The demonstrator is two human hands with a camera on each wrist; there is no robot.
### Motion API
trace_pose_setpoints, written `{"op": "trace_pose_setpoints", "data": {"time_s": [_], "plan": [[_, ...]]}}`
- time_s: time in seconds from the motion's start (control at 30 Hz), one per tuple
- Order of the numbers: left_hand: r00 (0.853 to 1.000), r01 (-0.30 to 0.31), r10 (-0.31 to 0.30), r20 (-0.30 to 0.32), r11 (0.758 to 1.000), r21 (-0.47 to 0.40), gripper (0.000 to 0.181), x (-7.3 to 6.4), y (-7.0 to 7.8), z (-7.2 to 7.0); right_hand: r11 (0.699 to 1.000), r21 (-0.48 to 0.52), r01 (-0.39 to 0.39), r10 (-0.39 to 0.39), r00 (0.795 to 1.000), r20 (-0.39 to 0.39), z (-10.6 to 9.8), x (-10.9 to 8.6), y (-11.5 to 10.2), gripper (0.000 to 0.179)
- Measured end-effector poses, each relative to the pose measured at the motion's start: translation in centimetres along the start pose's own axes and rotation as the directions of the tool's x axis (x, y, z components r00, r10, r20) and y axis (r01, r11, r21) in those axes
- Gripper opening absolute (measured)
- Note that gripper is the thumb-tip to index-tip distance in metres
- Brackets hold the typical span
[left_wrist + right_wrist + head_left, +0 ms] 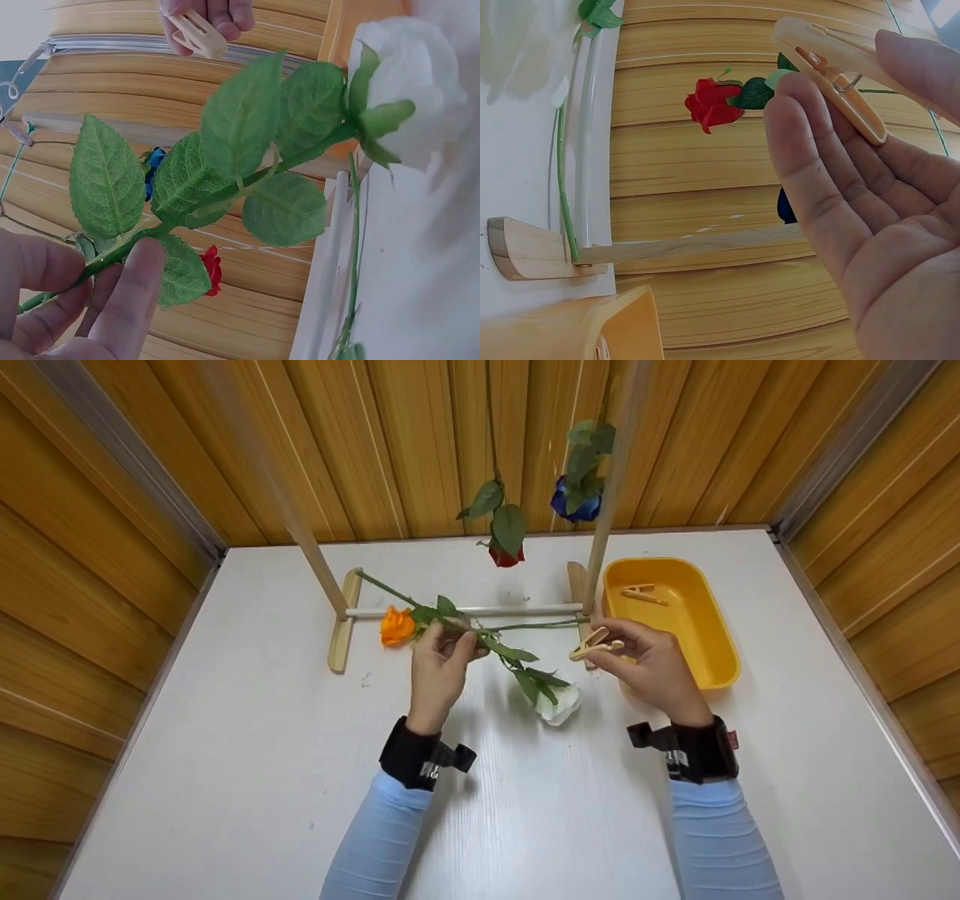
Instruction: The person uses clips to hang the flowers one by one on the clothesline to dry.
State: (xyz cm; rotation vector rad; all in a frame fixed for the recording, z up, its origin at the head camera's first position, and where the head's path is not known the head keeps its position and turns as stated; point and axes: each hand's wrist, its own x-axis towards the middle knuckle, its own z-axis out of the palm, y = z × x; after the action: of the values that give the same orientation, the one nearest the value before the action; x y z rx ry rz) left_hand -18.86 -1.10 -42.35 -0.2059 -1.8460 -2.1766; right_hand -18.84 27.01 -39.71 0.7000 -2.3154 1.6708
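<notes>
My left hand (442,667) pinches the green stem of a white rose (559,705) between thumb and fingers. The bloom points down to the right over the table, and the leafy stem runs up to the left. In the left wrist view, the white rose (409,90) shows large beside its leaves. Between the thumb and fingers of my right hand (649,660) is a beige clothespin (592,645), seen close in the right wrist view as a clothespin (840,82) with a metal spring. Behind the left hand lies an orange rose (397,626), its stem stretching right.
A wooden rack (341,637) stands on the white table (247,780). Upside down at the back hang a red rose (506,553) and a blue rose (576,502). Right of the rack is a yellow bin (724,660) with a clothespin (643,594) inside.
</notes>
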Motion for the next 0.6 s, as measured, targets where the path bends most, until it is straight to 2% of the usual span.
{"op": "trace_pose_setpoints", "data": {"time_s": [0.13,0.3,0.37,0.5,0.6], "plan": [[0.988,0.133,-0.136,-0.066,0.990,-0.049,0.009,-0.4,-0.8,0.1,1.000,0.011,-0.004,0.004,1.000,0.005,0.1,0.0,0.0,0.036],[0.954,0.267,-0.272,-0.129,0.962,-0.053,0.009,-0.7,-1.5,-0.1,1.000,0.004,-0.009,0.009,1.000,0.006,0.1,0.0,0.0,0.036],[0.942,0.304,-0.309,-0.132,0.951,-0.054,0.009,-0.9,-1.8,-0.2,1.000,0.005,-0.013,0.013,1.000,0.005,0.2,0.0,0.0,0.036],[0.916,0.378,-0.389,-0.103,0.919,-0.111,0.016,-1.3,-2.3,-0.4,1.000,0.007,-0.019,0.019,1.000,0.004,0.2,0.0,0.0,0.037],[0.885,0.445,-0.460,-0.074,0.881,-0.158,0.026,-1.6,-2.6,-0.5,1.000,-0.006,-0.027,0.027,1.000,0.002,0.2,0.0,0.1,0.037]]}}
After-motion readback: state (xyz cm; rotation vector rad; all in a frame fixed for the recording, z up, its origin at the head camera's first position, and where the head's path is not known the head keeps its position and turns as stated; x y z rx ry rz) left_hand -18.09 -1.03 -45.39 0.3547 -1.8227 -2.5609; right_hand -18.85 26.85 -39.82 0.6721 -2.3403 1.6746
